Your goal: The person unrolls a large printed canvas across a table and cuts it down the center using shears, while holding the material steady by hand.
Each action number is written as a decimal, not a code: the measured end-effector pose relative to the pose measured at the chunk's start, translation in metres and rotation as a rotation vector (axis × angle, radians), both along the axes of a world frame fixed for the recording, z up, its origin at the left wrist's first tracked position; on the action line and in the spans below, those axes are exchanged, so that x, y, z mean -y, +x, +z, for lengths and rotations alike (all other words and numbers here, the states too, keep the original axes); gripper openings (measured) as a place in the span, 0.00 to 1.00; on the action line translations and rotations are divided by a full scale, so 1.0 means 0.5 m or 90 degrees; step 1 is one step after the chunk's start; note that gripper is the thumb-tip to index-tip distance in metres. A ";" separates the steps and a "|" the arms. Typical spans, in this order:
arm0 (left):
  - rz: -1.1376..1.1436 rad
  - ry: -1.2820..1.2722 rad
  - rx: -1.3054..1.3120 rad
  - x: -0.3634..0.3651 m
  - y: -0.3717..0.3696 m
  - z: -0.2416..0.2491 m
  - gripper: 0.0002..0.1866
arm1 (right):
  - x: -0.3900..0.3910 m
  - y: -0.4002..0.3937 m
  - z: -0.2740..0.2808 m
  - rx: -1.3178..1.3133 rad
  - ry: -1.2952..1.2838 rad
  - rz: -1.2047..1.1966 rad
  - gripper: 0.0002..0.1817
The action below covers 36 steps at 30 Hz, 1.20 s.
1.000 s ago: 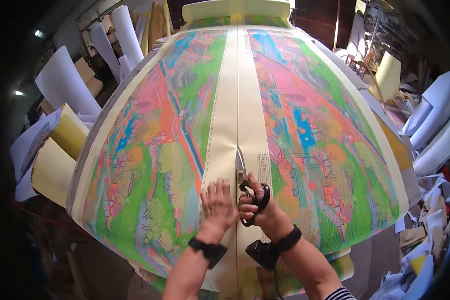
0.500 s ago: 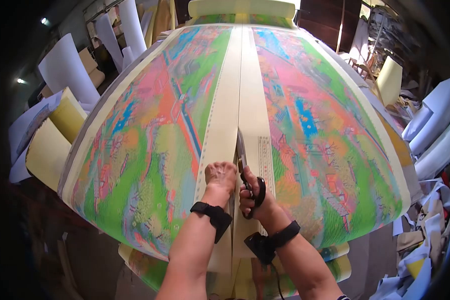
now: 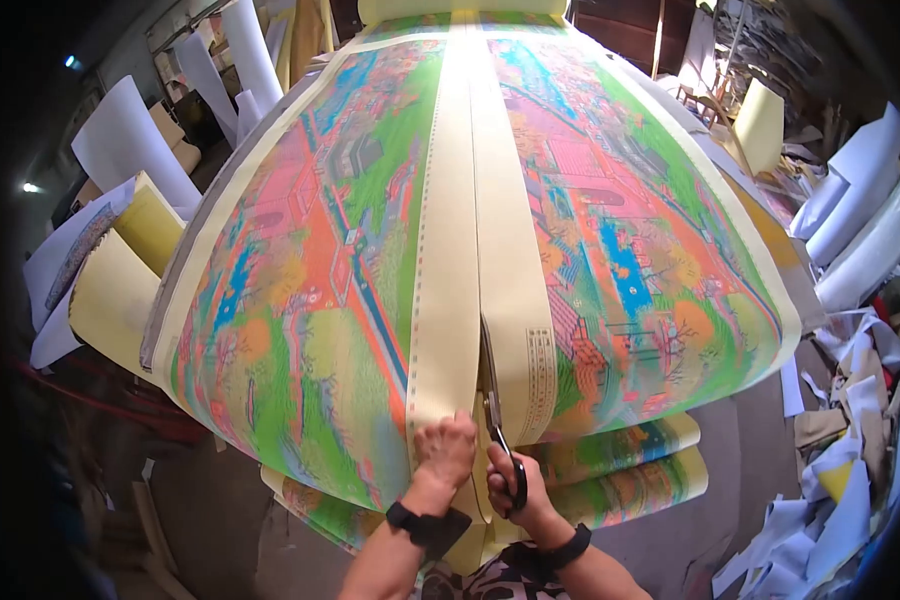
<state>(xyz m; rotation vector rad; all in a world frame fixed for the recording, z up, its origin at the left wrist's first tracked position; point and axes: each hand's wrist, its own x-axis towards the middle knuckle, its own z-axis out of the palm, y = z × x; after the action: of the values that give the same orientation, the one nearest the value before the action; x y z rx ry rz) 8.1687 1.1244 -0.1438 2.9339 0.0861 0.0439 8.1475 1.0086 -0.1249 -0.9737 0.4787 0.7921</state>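
A long printed sheet with two colourful landscape panels covers the table, and a plain cream strip runs down its middle with a thin dark line along it. My right hand is closed round the black handles of a pair of scissors. The blades point away from me and sit at the top of a slit in the cream strip. Just left of the scissors, my left hand is closed on the left edge of that slit. Both wrists wear black bands.
Rolled white and yellow sheets stand at the left. A cream roll lies at the table's far end. Paper scraps are heaped at the right. Further printed folds hang below the near edge.
Both hands and the scissors are lower in the view, nearer my body. The printed sheet has shifted towards me, and its pattern, blurred before, now looks sharper.
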 end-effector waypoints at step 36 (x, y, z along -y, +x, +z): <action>0.108 0.123 0.162 -0.107 0.873 -0.016 0.24 | -0.129 0.888 0.039 -0.174 0.266 0.051 0.24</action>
<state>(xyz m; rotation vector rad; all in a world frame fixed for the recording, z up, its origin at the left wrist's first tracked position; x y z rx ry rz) 8.6052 1.1780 -0.1516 3.0746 0.3058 0.4754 8.5917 1.0733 -0.1054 -0.5009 0.4852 1.0544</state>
